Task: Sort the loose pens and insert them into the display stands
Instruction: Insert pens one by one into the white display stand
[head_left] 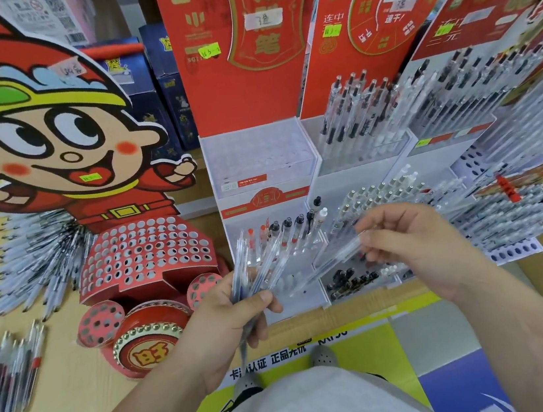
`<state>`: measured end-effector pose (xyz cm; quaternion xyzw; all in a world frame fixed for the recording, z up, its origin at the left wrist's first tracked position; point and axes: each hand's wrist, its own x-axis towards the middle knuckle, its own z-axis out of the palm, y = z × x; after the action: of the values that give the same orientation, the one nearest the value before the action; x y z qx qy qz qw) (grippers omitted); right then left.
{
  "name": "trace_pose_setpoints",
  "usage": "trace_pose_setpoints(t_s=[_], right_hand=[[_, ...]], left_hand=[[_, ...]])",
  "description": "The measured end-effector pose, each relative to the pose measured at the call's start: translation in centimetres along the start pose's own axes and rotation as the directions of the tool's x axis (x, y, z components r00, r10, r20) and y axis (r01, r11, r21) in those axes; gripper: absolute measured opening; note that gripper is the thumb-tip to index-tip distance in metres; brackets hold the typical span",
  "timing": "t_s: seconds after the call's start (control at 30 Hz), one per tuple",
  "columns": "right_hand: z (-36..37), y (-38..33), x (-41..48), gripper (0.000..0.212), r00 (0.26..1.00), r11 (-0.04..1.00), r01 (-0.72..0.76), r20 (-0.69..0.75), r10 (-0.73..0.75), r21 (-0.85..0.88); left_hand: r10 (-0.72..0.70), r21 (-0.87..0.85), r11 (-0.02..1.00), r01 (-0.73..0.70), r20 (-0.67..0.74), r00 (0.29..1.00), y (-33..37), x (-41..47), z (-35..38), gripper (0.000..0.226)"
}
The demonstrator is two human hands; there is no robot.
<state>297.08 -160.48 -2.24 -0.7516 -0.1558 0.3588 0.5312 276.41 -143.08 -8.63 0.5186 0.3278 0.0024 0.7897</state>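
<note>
My left hand (234,311) grips a fanned bundle of clear pens (257,266), their ends pointing up towards the stands. My right hand (417,245) pinches a single clear pen (334,259) that lies slanted between both hands. Just behind them stands a red-and-white display stand (261,193); its upper tier shows bare holes and its lower tier carries a few black- and red-capped pens (287,228). Right of it, a second stand (360,159) has pens in its upper tier, and a third stand (501,127) at the far right is densely filled.
A red cartoon-figure cardboard stand (145,253) with many round holes sits at the left. Loose pens lie piled beside it (35,261) and at the lower left (5,372). Blue boxes (158,92) stand behind. My shoes (322,354) show on a yellow printed floor panel.
</note>
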Motion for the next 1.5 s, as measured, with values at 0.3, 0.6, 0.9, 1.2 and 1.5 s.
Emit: trace_pose_setpoints(t_s=[0.3,0.6,0.9,1.2,1.5], right_hand=[[0.9,3.7,1.6,0.015,0.992,0.864,0.087,-0.036,-0.121,-0.496],[4.4,6.7,3.5,0.014,0.97,0.547,0.211,0.105,-0.218,-0.81],[6.4,8.2,4.6,0.023,0.955,0.352,0.269,0.2,-0.22,-0.897],[6.9,9.1,5.2,0.022,0.96,0.343,0.249,0.183,-0.213,-0.905],[5.6,5.9,2.4,0.022,0.961,0.695,0.233,0.051,-0.272,-0.68]], left_hand=[[-0.017,0.024,1.0,0.017,-0.024,1.0,-0.7,-0.4,-1.3,0.007],[-0.005,0.006,1.0,0.005,-0.026,1.0,-0.8,-1.3,-1.5,0.009],[0.01,-0.017,1.0,-0.01,-0.011,1.0,-0.7,-2.2,-1.5,0.013],[0.015,-0.034,0.999,-0.016,-0.03,0.999,-0.7,-2.6,-1.6,0.009],[0.032,-0.036,0.999,-0.031,0.021,0.999,-0.3,-2.4,-1.0,0.011]])
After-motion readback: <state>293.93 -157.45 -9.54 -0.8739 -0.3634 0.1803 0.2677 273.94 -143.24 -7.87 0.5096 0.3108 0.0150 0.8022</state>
